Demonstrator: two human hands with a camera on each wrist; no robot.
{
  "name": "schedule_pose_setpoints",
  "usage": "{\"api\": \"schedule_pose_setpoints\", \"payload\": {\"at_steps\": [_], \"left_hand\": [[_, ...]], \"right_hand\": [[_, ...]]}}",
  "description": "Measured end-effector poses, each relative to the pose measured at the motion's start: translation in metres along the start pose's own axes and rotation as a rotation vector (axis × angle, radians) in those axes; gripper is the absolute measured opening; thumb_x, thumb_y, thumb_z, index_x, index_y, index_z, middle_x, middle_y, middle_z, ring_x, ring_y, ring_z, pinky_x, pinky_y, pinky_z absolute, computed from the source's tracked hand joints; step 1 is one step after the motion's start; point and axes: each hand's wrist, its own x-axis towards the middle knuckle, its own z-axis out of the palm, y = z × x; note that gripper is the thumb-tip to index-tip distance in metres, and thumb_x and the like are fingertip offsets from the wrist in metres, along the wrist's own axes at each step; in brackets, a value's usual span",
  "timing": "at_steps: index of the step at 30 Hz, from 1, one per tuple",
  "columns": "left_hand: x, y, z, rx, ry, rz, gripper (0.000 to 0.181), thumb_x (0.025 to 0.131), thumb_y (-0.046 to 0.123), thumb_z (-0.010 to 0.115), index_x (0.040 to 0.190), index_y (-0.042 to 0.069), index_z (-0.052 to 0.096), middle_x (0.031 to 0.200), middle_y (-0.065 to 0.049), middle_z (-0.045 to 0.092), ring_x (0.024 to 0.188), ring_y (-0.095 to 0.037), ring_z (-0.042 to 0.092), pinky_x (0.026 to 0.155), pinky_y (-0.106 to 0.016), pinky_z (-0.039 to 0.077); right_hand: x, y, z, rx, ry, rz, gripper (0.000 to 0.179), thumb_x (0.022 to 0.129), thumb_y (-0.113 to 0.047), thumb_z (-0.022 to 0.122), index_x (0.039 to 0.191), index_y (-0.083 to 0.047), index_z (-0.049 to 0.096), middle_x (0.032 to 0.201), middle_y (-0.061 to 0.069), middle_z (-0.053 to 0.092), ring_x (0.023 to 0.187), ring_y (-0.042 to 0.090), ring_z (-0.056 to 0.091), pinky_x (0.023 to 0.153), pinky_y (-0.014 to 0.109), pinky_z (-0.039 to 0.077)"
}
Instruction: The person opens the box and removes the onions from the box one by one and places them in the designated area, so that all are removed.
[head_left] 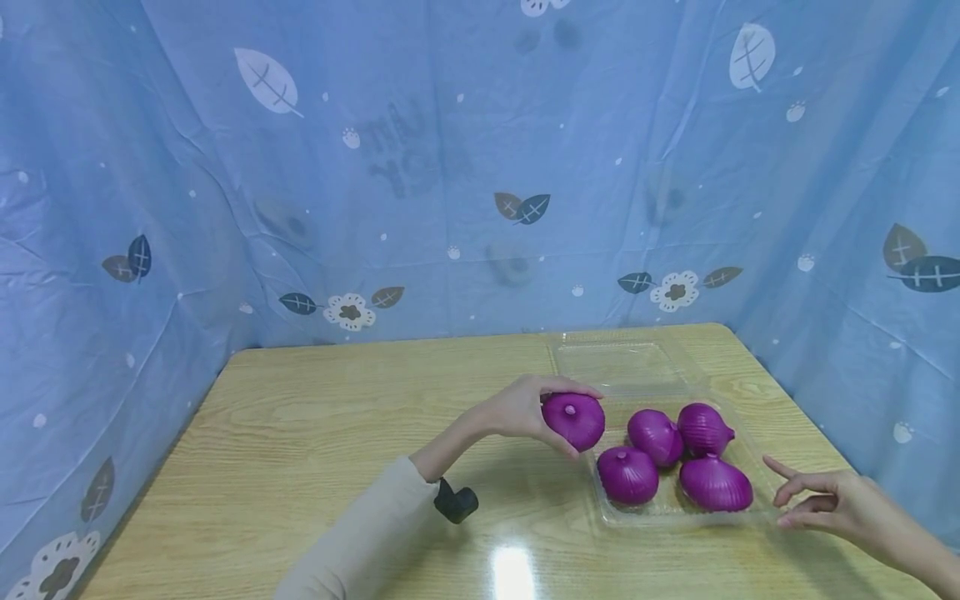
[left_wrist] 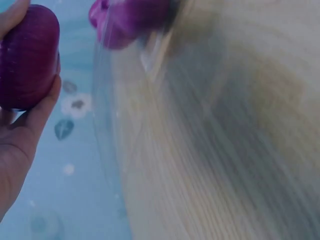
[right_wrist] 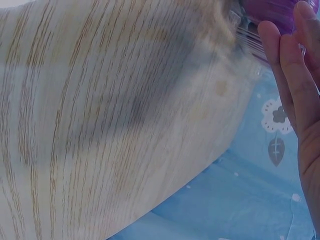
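Here, the left hand (head_left: 517,410) grips a purple onion (head_left: 576,423) near a clear tray (head_left: 667,515) of four more onions (head_left: 628,477); the right hand (head_left: 843,504), relaxed and free, is near the tray.

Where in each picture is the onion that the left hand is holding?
Head: the held purple onion is right of centre, in the left hand.
Left wrist: upper left, at the picture's edge.
Right wrist: apparently not in it; another onion shows at top right.
Shared landmark: the flower-printed blue curtain.
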Motion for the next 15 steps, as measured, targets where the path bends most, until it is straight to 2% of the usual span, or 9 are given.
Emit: {"api": "schedule_pose_setpoints", "payload": {"at_steps": [4, 7, 15], "left_hand": [[0.001, -0.017, -0.016, -0.044, 0.064, -0.089, 0.075, 0.065, 0.015, 0.089, 0.133, 0.024, 0.058, 0.123, 0.005, 0.061, 0.104, -0.008, 0.059, 0.084, -0.024, 0.053], [0.004, -0.032, -0.029, -0.084, 0.111, -0.157, 0.072, 0.067, 0.016, 0.088, 0.133, 0.026, 0.059, 0.127, 0.004, 0.058, 0.103, -0.013, 0.061, 0.082, -0.027, 0.054], [0.016, -0.053, -0.058, -0.124, 0.197, -0.254, 0.07, 0.07, 0.019, 0.085, 0.133, 0.031, 0.058, 0.135, 0.001, 0.052, 0.11, -0.019, 0.056, 0.086, -0.033, 0.052]], "right_hand": [[-0.001, 0.0, 0.001, 0.013, 0.006, -0.019, 0.03, 0.077, 0.016, 0.067, 0.093, -0.008, 0.068, 0.134, -0.033, 0.04, 0.075, 0.006, 0.07, 0.06, 0.016, 0.053], [-0.002, 0.001, 0.002, 0.001, 0.017, -0.02, 0.03, 0.076, 0.016, 0.067, 0.093, -0.009, 0.068, 0.133, -0.033, 0.041, 0.073, 0.006, 0.069, 0.059, 0.015, 0.053], [-0.003, 0.003, 0.003, -0.029, 0.038, -0.028, 0.031, 0.075, 0.016, 0.068, 0.093, -0.01, 0.068, 0.132, -0.034, 0.041, 0.073, 0.003, 0.069, 0.059, 0.014, 0.052]]}}
